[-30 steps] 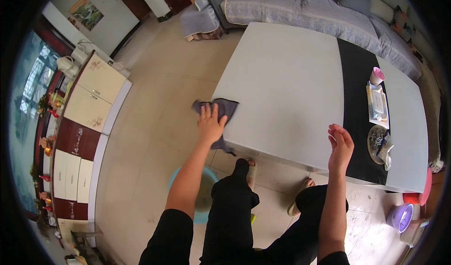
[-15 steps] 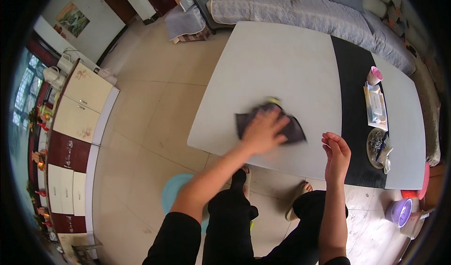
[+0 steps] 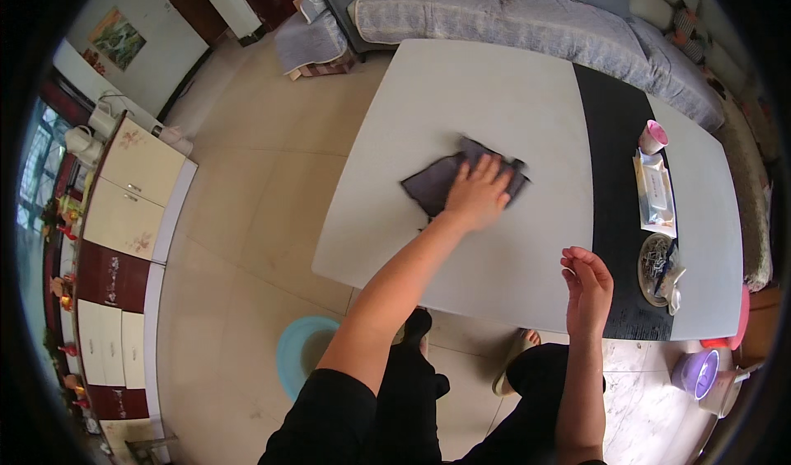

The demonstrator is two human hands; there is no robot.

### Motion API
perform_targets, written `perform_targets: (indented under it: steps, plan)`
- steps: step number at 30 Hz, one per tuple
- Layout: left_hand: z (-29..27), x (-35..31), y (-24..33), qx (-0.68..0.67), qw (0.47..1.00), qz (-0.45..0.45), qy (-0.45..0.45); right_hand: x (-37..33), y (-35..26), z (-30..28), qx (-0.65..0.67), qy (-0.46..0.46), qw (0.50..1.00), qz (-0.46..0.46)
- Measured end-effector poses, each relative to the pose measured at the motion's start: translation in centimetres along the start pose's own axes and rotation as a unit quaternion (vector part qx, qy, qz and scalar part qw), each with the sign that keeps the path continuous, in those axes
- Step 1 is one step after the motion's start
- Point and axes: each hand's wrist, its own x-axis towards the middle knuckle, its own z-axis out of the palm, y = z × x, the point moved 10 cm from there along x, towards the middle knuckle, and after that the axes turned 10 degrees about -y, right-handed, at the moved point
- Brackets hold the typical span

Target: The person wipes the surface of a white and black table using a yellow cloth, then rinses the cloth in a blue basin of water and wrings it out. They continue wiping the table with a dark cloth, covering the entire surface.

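Note:
A dark grey cloth (image 3: 435, 186) lies spread, partly creased, on the white table top (image 3: 461, 86). My left hand (image 3: 479, 195) presses flat on its right part, fingers stretched out and a little apart. The cloth's far corner and right edge stick out past my fingers, while its middle is hidden under the palm. My right hand (image 3: 588, 292) hovers over the table's near edge, left of the black band, touching nothing. Its fingers are loosely bent with the thumb apart from them, and nothing is in it.
On the black band (image 3: 618, 152) stand a pink cup (image 3: 653, 137), a tissue pack (image 3: 655, 191) and a round dish (image 3: 655, 259) of small items. A light-blue basin (image 3: 290, 354) is on the floor at left, a purple bucket (image 3: 699, 374) at right. A sofa (image 3: 494, 8) lines the far side.
My left hand and the cloth have moved away from me across the table. The cloth now lies flatter, and a yellow-green patch by it no longer shows. My right hand has barely moved.

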Motion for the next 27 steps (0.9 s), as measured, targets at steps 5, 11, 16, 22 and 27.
perform_targets:
  steps: [5,11,16,22,27]
  plan:
    - [-3.5,-1.6,-7.0,0.025,0.994,-0.102,-0.012,-0.5,-0.2,0.1,-0.012,0.001,1.000,0.007]
    - [-3.5,-16.7,-21.4,0.030,0.901,-0.433,0.013,-0.1,-1.5,-3.1,0.006,0.005,1.000,-0.024]
    - [-0.6,-16.5,-9.4,0.064,0.947,-0.315,0.006,-0.2,-1.6,-2.3,0.035,0.003,0.999,-0.025]
    - [1.5,-13.7,15.3,0.026,0.999,-0.013,0.022,-0.3,-0.3,-2.5,0.050,0.021,0.998,-0.029]
    - [0.1,-18.1,8.4,0.050,0.995,-0.075,-0.037,-1.2,-0.9,-3.9,0.053,0.035,0.998,-0.029]
